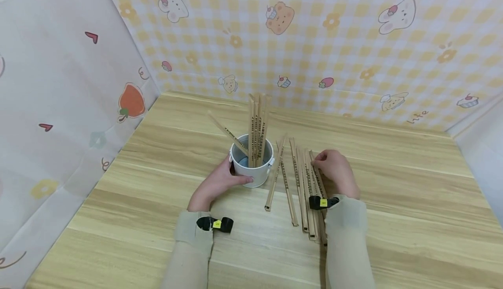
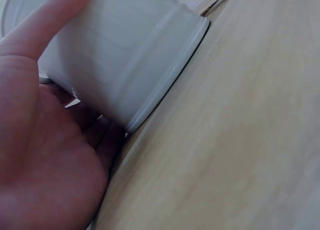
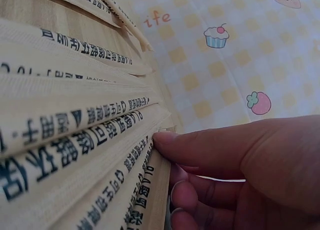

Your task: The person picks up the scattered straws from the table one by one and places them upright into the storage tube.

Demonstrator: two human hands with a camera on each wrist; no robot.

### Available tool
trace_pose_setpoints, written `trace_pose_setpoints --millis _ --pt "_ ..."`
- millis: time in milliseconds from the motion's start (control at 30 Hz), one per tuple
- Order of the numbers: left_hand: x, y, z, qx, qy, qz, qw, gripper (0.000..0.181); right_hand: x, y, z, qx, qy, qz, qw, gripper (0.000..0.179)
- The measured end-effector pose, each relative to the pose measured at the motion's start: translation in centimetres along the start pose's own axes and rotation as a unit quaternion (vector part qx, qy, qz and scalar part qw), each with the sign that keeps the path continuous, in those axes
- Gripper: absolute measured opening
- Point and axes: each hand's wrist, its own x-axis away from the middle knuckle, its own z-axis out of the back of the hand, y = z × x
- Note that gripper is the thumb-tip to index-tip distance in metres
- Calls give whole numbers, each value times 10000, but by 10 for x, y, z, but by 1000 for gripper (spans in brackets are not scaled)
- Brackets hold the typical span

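A small white metal bucket [image 1: 257, 177] stands upright, holding several paper-wrapped straws [image 1: 256, 127]. One wrapped straw [image 1: 225, 128] leans out to the left, apart from the upright bunch. My left hand [image 1: 218, 182] grips the bucket from its left side, thumb across the front; in the left wrist view the fingers of this hand [image 2: 50, 155] pass behind the bucket wall [image 2: 120, 49]. My right hand [image 1: 338, 171] is at the far end of the rightmost straws on the table. In the right wrist view, its thumb [image 3: 200, 147] and curled fingers pinch a printed straw wrapper [image 3: 162, 140] at the tip.
Several more wrapped straws [image 1: 296, 171] lie loosely fanned on the wooden table [image 1: 157, 184] between bucket and right hand. A checked, cartoon-printed backdrop [image 1: 251, 40] rises behind the table, and a white printed sheet [image 1: 70, 84] stands along the left.
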Motion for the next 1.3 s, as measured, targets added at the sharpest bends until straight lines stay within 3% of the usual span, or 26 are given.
trace_pose_setpoints --millis 300,800,1067,1300 --pt "0 0 0 -43 -15 -20 10000 93 3 -1 6 -308 359 26 9989 20" --pt "-1 0 0 -19 -5 -4 10000 92 18 -24 34 -617 1785 515 9806 31" --pt "-7 -24 3 -98 92 19 9999 94 30 -40 43 -912 2638 655 9580 30" --pt "-5 -18 3 -56 68 -28 10000 94 43 -53 50 -1208 3481 1106 9231 28"
